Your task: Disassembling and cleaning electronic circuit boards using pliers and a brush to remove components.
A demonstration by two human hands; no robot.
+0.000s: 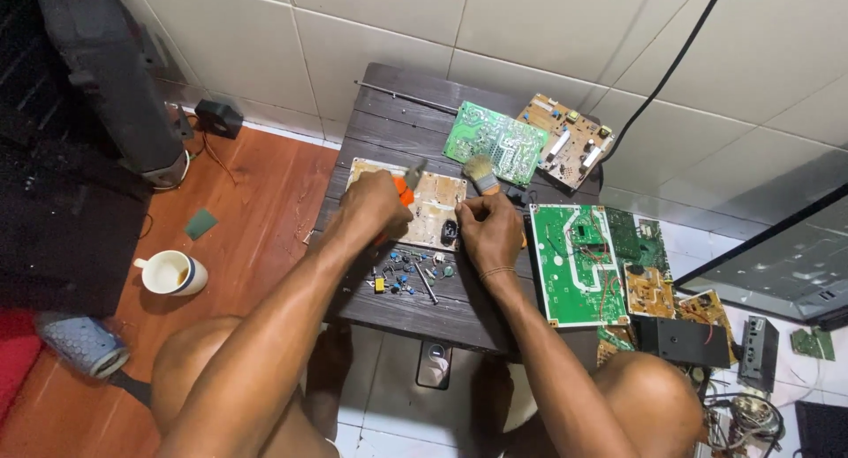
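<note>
While I sat at the low dark table (415, 312), my left hand (378, 206) was closed around an orange-handled tool (404, 191) over the pale circuit board (435, 212) lying flat near the table's middle. My right hand (491, 231) rested on that board's right edge, fingers pinched narrow; what they held, I could not tell. Small loose parts (405, 274) lay just below the board, a brush (481, 174) just above my right hand.

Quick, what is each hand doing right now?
Left hand: closed on an orange-handled tool.
Right hand: closed, fingers pinched at the beige board; whether it holds anything cannot be told.
</note>
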